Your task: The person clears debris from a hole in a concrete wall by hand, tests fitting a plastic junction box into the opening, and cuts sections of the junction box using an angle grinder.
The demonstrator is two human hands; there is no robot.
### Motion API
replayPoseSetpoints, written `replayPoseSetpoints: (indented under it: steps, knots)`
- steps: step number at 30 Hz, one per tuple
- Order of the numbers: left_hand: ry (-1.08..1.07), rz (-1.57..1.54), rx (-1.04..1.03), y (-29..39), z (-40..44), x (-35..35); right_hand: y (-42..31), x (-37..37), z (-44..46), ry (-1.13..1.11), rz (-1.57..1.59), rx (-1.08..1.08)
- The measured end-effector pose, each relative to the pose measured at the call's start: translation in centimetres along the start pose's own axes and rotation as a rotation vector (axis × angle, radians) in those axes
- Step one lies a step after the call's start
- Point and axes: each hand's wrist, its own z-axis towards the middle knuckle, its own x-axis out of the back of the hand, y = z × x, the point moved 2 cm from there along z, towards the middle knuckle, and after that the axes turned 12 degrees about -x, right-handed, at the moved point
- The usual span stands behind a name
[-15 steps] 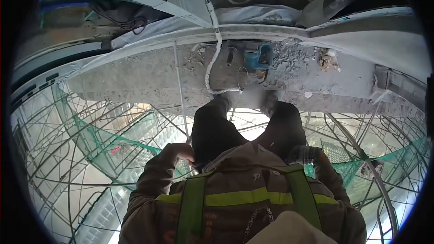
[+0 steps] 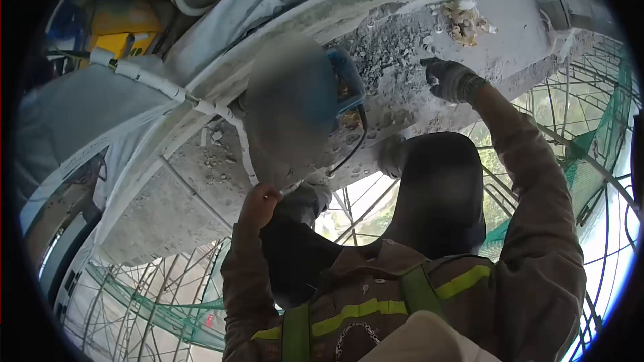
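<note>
Touching, perhaps, one white-wrapped cable (image 2: 154,83): one left hand (image 2: 259,206).

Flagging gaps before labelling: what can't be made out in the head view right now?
- Left hand: head view; its own back hides the fingers, so any grip on the cable is unclear.
- Right hand: head view; seen from above, so contact with the rubble can't be told.
- Blue thing: head view; the grey blur covers its left side.
</note>
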Motion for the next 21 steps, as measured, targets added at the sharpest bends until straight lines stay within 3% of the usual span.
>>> replayPoseSetpoints:
  steps: [3,6,9,15,21]
  knots:
    - [-0.269,-0.097,0.038,-1.8,4.0,-3.4,2.3,-2.6,8.7,0.05,-0.042,0.072]
    - [-0.458,0.07,0.181,-1.9,5.5,-3.7,2.2,-3.7,14.2,0.251,-0.091,0.152]
    - [-0.476,0.281,0.074,-2.7,6.0,-2.4,1.2,-2.7,18.0,0.142,-0.125,-0.007]
    - [-0.382,0.24,0.037,1.2,8.2,-2.4,2.3,-6.1,20.1,0.468,-0.136,-0.061]
    - [-0.29,0.299,0.024,1.0,7.7,-1.5,1.8,-5.2,15.8,0.4,-0.263,0.017]
